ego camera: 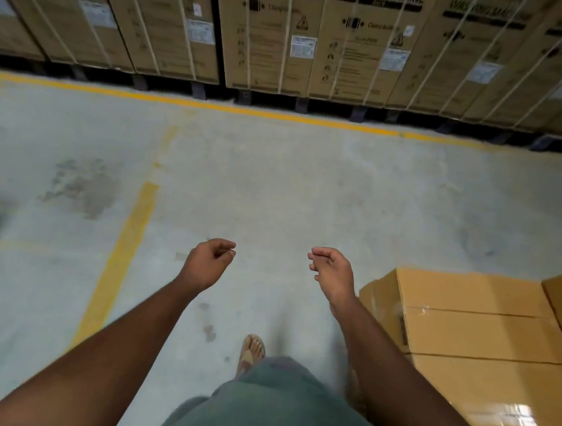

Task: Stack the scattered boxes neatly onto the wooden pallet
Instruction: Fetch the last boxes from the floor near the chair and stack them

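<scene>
Both hands out in front, held apart over the pale grey concrete floor (275, 185), and neither is carrying anything. The left hand (208, 262) hangs with fingers loosely curled, thumb near the fingertips, nothing between them. The right hand (330, 272) mirrors it, fingers softly bent, empty as well.

The plain tan cardboard boxes (474, 334) sit at the right edge of the view, just beside the right forearm and a little below the right hand. At least 2 tops show side by side, with another box edge in the far right corner; glossy tape shines on the nearest one. What they rest on cannot be seen. The right hand is near them but not touching; the left hand is well apart from them, across the body.

Down at the bottom, a foot in a sandal (252, 351) on the floor and grey-green clothing (280, 415) over the legs.

A yellow painted floor line (117, 262) runs up the left of the left arm, and another yellow stripe (214, 106) crosses the floor ahead. Beyond it stands a row of tall strapped brown cartons printed "WASHING MACHINE" (273, 30), raised on dark supports.
</scene>
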A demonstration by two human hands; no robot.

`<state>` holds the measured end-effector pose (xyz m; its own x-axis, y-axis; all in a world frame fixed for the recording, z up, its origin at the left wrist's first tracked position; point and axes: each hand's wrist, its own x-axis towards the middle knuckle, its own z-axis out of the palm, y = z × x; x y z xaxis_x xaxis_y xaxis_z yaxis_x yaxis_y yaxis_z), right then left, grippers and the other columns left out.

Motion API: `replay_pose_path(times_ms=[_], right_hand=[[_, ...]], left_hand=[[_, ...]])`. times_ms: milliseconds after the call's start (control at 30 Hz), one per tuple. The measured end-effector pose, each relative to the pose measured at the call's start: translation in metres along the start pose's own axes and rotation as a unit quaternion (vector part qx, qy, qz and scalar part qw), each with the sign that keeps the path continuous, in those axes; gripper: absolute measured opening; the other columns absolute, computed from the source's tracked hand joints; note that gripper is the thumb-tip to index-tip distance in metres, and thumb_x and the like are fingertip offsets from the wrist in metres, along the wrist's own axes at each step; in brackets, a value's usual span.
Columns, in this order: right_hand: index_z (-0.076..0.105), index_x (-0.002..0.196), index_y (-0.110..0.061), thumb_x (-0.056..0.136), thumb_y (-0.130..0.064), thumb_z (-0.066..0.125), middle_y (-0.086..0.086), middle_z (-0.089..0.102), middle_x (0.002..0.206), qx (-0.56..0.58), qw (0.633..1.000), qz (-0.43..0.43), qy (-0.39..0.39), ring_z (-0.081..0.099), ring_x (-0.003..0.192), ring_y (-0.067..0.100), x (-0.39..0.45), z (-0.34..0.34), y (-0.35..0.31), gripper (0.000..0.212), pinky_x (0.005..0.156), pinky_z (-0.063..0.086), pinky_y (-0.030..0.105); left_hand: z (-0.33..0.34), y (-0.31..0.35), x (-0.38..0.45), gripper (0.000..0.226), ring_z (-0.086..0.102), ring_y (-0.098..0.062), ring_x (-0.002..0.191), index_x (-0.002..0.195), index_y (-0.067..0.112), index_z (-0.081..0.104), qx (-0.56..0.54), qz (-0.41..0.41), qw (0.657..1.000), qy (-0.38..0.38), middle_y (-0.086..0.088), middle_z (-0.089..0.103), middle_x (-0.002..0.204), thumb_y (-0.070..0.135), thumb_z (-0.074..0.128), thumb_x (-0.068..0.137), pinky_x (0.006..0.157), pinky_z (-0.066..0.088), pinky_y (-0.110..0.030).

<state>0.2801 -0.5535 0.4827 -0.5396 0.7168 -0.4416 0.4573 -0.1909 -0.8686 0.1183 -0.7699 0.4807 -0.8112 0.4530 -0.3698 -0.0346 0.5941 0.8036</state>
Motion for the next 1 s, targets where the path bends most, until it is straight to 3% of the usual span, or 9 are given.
replay_pose_path(times_ms=[100, 200, 367, 533, 633, 800, 900, 1000], right_hand=[[0.071, 0.1, -0.022, 0.097, -0.005, 0.06, 0.008, 0.077, 0.111, -0.004, 1.0, -0.025, 0.003, 0.066, 0.091, 0.016, 0.041, 0.027, -0.055, 0.02, 0.088, 0.052, 0.032], [0.072, 0.1, -0.029, 0.097, -0.012, 0.063, -0.009, 0.075, 0.108, -0.052, 0.995, -0.081, -0.003, 0.069, 0.098, 0.008, 0.087, 0.052, -0.105, 0.019, 0.081, 0.052, 0.019], [0.075, 0.109, -0.025, 0.097, -0.018, 0.067, -0.005, 0.074, 0.11, -0.034, 0.996, -0.078, -0.018, 0.069, 0.1, 0.014, 0.184, 0.103, -0.173, 0.015, 0.092, 0.055, 0.034], [0.075, 0.113, -0.013, 0.098, -0.01, 0.066, 0.0, 0.074, 0.111, -0.011, 0.997, -0.051, 0.064, 0.067, 0.101, 0.017, 0.27, 0.126, -0.216, 0.018, 0.099, 0.053, 0.038], [0.073, 0.115, -0.009, 0.099, -0.01, 0.066, 0.005, 0.073, 0.109, 0.031, 0.991, -0.035, 0.126, 0.067, 0.099, 0.019, 0.298, 0.117, -0.242, 0.018, 0.097, 0.053, 0.037], [0.07, 0.118, -0.001, 0.096, 0.005, 0.06, 0.014, 0.074, 0.115, 0.125, 0.967, 0.002, 0.222, 0.065, 0.089, 0.013, 0.348, 0.069, -0.255, 0.024, 0.08, 0.051, 0.022], [0.071, 0.117, -0.002, 0.097, 0.004, 0.057, 0.013, 0.075, 0.115, 0.16, 0.94, 0.03, 0.299, 0.066, 0.089, 0.017, 0.382, 0.019, -0.243, 0.024, 0.086, 0.053, 0.032], [0.072, 0.112, -0.008, 0.098, 0.001, 0.056, 0.01, 0.076, 0.113, 0.185, 0.916, 0.038, 0.354, 0.069, 0.091, 0.02, 0.429, -0.044, -0.236, 0.023, 0.09, 0.055, 0.04]], left_hand=[[-0.024, 0.034, 0.06, 0.022, 0.07, -0.018, 0.101, 0.119, 0.014, 0.074, -0.018, 0.009, 1.0, -0.004, -0.004, 0.076, 0.106, 0.016, 0.068, 0.098, 0.088, 0.051, -0.025], [-0.042, 0.062, 0.127, 0.022, 0.071, -0.016, 0.102, 0.119, 0.015, 0.074, -0.03, 0.017, 0.999, -0.015, -0.001, 0.076, 0.106, 0.017, 0.068, 0.098, 0.084, 0.051, -0.024], [-0.063, 0.095, 0.259, 0.022, 0.07, -0.022, 0.106, 0.119, 0.013, 0.073, -0.022, 0.023, 0.999, -0.042, -0.004, 0.076, 0.108, 0.016, 0.067, 0.098, 0.097, 0.053, -0.033], [-0.074, 0.137, 0.393, 0.021, 0.07, -0.033, 0.107, 0.117, 0.004, 0.073, 0.006, 0.06, 0.995, -0.082, -0.015, 0.076, 0.109, 0.009, 0.068, 0.097, 0.101, 0.054, -0.042], [-0.066, 0.177, 0.454, 0.019, 0.07, -0.034, 0.104, 0.115, 0.003, 0.073, 0.037, 0.08, 0.988, -0.13, -0.019, 0.076, 0.107, 0.007, 0.067, 0.097, 0.1, 0.054, -0.048], [-0.011, 0.259, 0.525, 0.02, 0.067, -0.026, 0.093, 0.117, 0.002, 0.071, 0.075, 0.111, 0.963, -0.233, -0.022, 0.074, 0.111, 0.005, 0.065, 0.098, 0.086, 0.053, -0.033], [0.054, 0.305, 0.559, 0.021, 0.067, -0.024, 0.091, 0.119, 0.002, 0.07, 0.098, 0.137, 0.942, -0.291, -0.02, 0.074, 0.11, 0.007, 0.063, 0.099, 0.073, 0.049, -0.022], [0.133, 0.362, 0.595, 0.019, 0.069, -0.026, 0.098, 0.115, 0.007, 0.074, 0.111, 0.171, 0.926, -0.317, -0.013, 0.074, 0.109, 0.011, 0.063, 0.1, 0.084, 0.054, -0.029]])
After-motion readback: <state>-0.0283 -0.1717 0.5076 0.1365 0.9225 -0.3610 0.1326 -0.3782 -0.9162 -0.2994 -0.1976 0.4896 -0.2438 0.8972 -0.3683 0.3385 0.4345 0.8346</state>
